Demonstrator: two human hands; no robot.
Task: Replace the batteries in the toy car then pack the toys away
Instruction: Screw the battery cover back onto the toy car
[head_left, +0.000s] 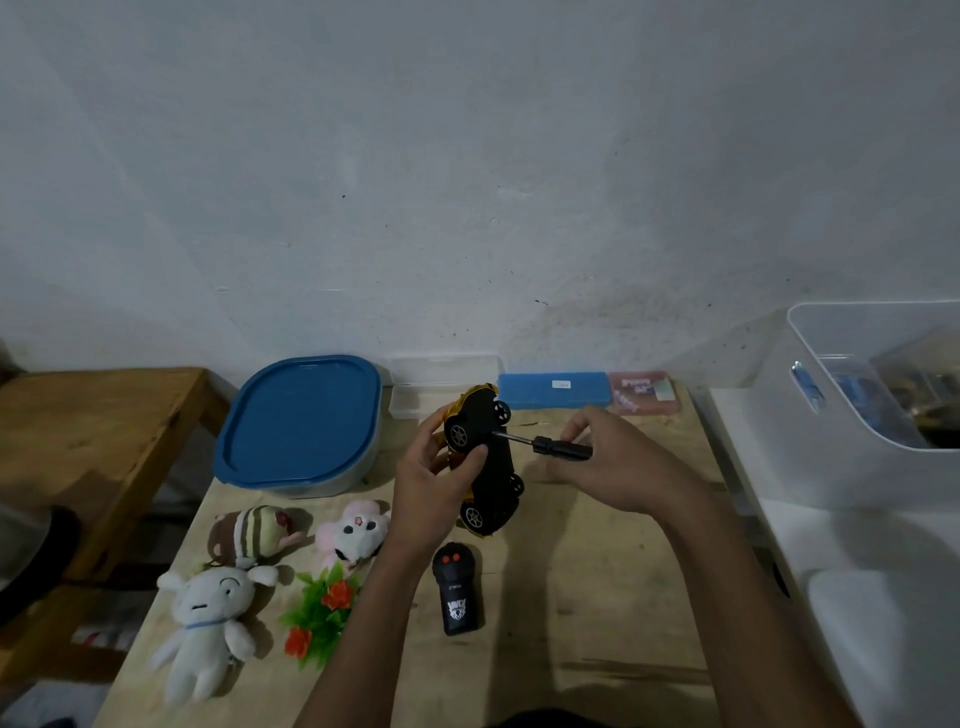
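My left hand (434, 475) grips a yellow toy car (491, 483), held on its side above the wooden table (597, 597) with its black underside and wheels turned to the right. My right hand (618, 460) holds a black-handled screwdriver (563, 448), whose metal tip touches the car's underside near the upper wheels. A black remote control (458, 590) with two red buttons lies on the table below the car.
A blue-lidded container (301, 421) stands at the back left. Clear, blue (553, 389) and pink boxes line the wall. Plush toys (213, 618) and plastic flowers (324, 608) lie front left. A white bin (852, 405) sits on the right; a wooden bench (98, 415) on the left.
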